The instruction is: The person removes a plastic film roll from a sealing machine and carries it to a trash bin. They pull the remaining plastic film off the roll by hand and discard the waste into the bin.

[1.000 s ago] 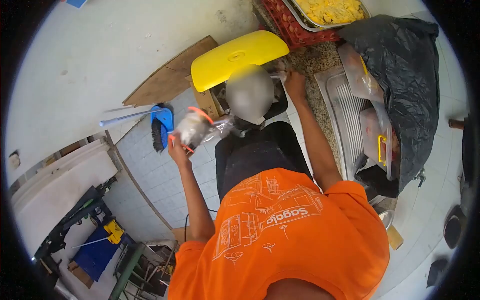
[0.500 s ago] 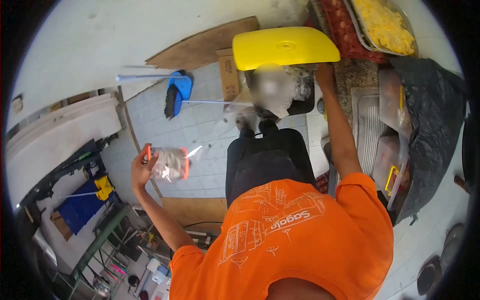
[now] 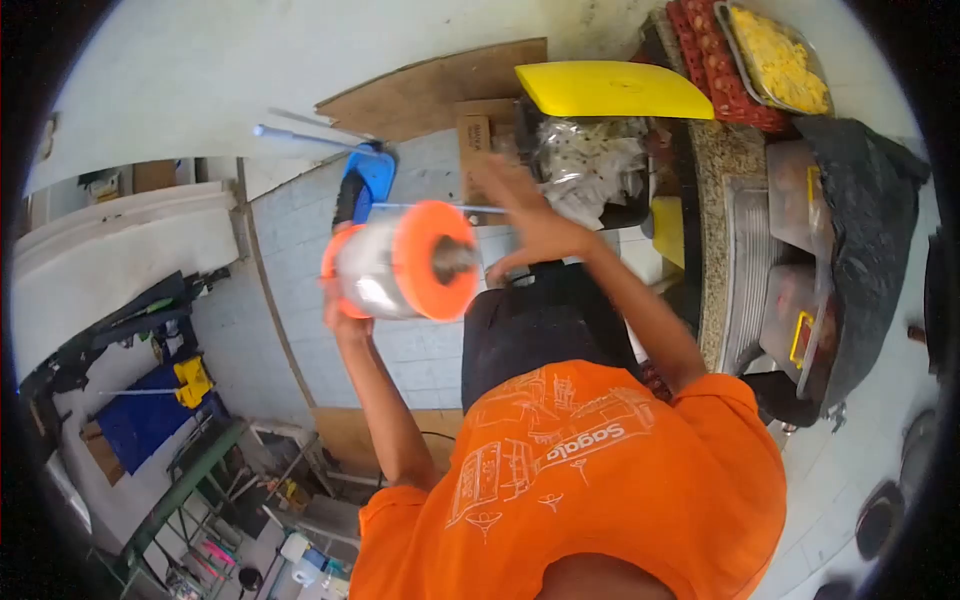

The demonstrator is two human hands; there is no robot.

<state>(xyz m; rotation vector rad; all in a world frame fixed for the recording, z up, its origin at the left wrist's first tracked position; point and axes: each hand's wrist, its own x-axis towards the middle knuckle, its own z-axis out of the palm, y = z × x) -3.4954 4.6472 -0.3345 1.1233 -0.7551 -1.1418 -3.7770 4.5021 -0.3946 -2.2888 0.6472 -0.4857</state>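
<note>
In the head view, my left hand (image 3: 347, 318) is closed around one end of a roll of clear plastic (image 3: 374, 272) with orange end rings. Its open end, with a grey-brown core, faces right. My right hand (image 3: 535, 215) is in the air just right of the roll, fingers spread and smeared by motion, with nothing visible in it. Beyond it stands a dark bin with a yellow lid (image 3: 615, 90) raised, full of crumpled clear and white plastic (image 3: 590, 165).
A blue dustpan (image 3: 371, 176) and a black-bristled brush lie on the tiled floor. A cardboard box (image 3: 474, 150) is beside the bin. On the right, a granite counter (image 3: 718, 160) holds egg trays, a tray of yellow food (image 3: 775, 60) and lidded plastic tubs (image 3: 795, 305).
My right hand has left the yellow lid and swung left towards the roll. The roll, in my left hand, has moved up and right and turned its end to me.
</note>
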